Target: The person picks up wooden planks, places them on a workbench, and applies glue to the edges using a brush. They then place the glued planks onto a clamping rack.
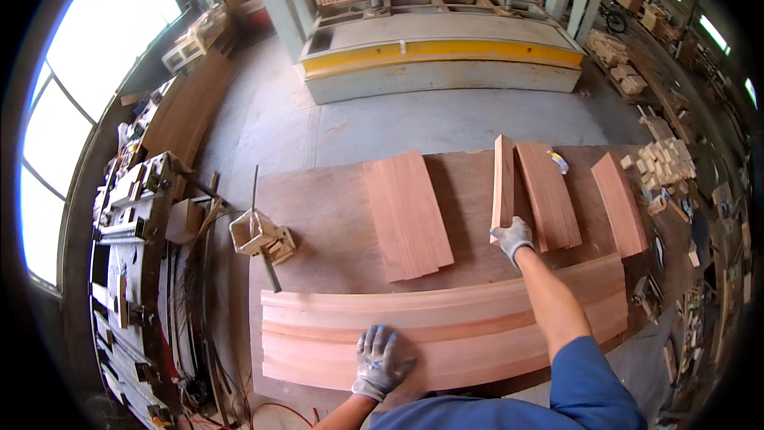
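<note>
Head view, centre right of the frame: the right hand grips the near end of a narrow board tipped on edge, while the left hand lies open and flat on the long moulded plank at the lower middle. Three flat boards already lie on the table, one left of the gripped board, two to its right. Clutter at the right rim blurs.

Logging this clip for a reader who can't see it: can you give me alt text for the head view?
A person's gloved right hand grips the near end of a narrow wooden board standing on edge on a plywood worktable, while the gloved left hand rests flat on long boards at the near edge. More reddish boards lie flat nearby.
</note>
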The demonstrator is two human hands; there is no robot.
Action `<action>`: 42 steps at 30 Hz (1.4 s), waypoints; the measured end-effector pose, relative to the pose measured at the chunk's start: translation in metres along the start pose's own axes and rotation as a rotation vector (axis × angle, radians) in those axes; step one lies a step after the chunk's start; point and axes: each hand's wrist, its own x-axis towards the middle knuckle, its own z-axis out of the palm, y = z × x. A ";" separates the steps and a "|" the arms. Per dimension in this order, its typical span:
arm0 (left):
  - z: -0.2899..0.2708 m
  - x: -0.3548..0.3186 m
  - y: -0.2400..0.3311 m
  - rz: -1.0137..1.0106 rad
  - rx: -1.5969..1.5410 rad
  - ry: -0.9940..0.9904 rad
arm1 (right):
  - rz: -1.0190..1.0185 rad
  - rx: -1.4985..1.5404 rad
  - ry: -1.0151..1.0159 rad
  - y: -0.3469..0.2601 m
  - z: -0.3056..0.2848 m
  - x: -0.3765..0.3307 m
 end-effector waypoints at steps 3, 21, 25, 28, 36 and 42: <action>-0.001 -0.005 0.000 -0.011 0.006 -0.003 | -0.158 -0.011 -0.030 -0.020 0.003 -0.027; -0.002 -0.002 0.000 -0.012 0.012 0.020 | -0.384 -0.353 -0.441 -0.022 0.066 -0.040; -0.002 0.000 0.003 -0.012 0.007 0.019 | -0.345 -0.278 -0.401 -0.025 0.037 -0.031; -0.003 -0.002 0.001 -0.004 -0.038 0.007 | -0.215 -0.267 -0.076 0.002 0.014 -0.009; 0.010 -0.001 0.001 0.049 -0.017 0.034 | 0.131 -0.864 0.224 0.119 -0.016 0.034; 0.003 0.000 0.002 0.027 -0.024 -0.009 | -0.011 -0.904 0.268 0.128 0.008 0.035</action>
